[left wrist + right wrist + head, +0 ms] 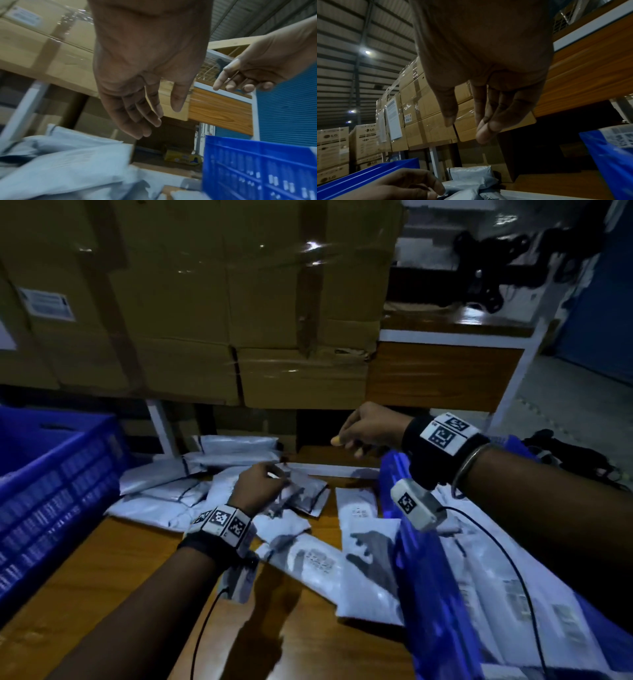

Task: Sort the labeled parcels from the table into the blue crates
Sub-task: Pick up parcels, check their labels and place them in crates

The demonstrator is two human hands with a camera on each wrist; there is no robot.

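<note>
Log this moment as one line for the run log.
left hand: over parcels, empty | right hand: raised, empty | right crate: holds parcels

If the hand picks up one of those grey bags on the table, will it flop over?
Probably, yes. The grey parcels look like thin, wrinkled plastic mailers, so one would likely sag and bend. They lie flat, so they seem light. The shiny plastic might slip.

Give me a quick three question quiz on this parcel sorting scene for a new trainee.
1. True or false: the right hand holds a grey plastic parcel.
2. Which blue plastic crate already has labelled parcels in it?
A. the crate on the left
B. the crate on the right
3. Fill in: the left hand is over the pile of grey parcels on the wooden ____.

Key: 1 false, it holds nothing; 2 B, the left crate's inside is hidden; 3 table.
</note>
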